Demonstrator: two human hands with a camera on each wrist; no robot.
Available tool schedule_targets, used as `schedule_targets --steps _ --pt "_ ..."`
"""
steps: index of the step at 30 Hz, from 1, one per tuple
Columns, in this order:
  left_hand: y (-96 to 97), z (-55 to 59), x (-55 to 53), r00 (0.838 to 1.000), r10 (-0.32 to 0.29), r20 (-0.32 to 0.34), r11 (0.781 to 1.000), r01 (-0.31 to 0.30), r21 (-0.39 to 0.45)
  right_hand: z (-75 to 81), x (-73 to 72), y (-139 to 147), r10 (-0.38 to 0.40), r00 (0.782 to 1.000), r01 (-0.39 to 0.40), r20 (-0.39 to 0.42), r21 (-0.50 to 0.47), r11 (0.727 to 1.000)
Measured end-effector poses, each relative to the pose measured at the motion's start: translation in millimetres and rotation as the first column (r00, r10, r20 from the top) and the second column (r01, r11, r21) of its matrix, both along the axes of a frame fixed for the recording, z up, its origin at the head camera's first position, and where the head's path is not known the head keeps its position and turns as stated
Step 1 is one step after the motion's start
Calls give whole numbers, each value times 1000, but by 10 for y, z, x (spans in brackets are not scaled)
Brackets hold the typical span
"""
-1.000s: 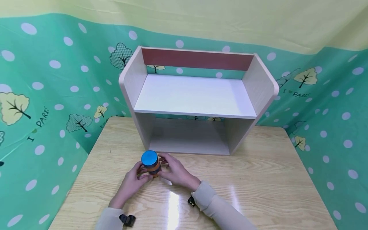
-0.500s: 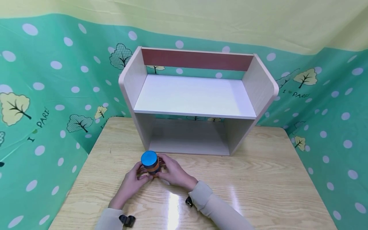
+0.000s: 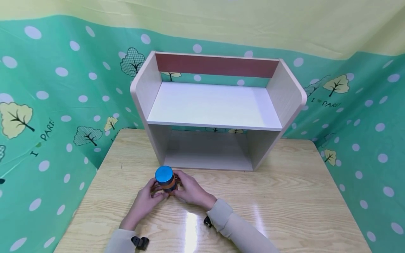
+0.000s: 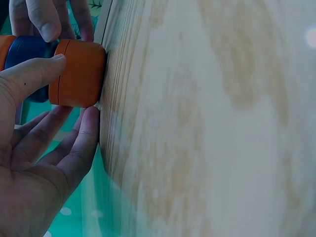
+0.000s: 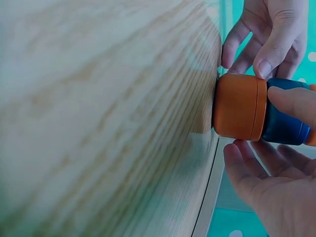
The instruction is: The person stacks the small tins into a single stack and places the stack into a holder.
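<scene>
A stack of small round lidded tins, orange and blue by turns, stands upright on the wooden table, topped by a blue tin (image 3: 164,174). My left hand (image 3: 145,202) curves around the stack's left side, its thumb on the bottom orange tin (image 4: 81,74) near the lid seam. From the right, my right hand (image 3: 193,189) holds the stack, the thumb pressed on the lower blue tin (image 5: 284,118). In the right wrist view, the right fingers (image 5: 269,163) lie along the other side of the tins. The tins partly hide some fingertips.
A two-tier shelf (image 3: 215,105) with white boards and a red-brown back strip stands just behind the stack. Bare wooden table (image 3: 284,196) extends to the right and front. A green dotted curtain (image 3: 63,91) surrounds the table.
My right hand has shifted slightly left and closer around the tins. My left hand and the stack look almost unmoved.
</scene>
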State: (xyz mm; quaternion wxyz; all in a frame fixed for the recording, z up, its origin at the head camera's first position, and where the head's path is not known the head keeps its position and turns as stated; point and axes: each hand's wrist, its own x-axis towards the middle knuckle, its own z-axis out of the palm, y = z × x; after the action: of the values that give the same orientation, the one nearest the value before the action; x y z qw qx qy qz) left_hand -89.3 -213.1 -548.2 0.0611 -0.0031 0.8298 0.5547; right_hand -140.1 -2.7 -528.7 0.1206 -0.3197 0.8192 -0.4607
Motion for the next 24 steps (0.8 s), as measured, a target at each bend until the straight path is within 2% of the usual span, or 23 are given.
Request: schedule_targets --steps 24 --pt "5 11 4 1000 4 8 999 -4 -34 1 -11 -19 -21 1000 21 16 49 999"
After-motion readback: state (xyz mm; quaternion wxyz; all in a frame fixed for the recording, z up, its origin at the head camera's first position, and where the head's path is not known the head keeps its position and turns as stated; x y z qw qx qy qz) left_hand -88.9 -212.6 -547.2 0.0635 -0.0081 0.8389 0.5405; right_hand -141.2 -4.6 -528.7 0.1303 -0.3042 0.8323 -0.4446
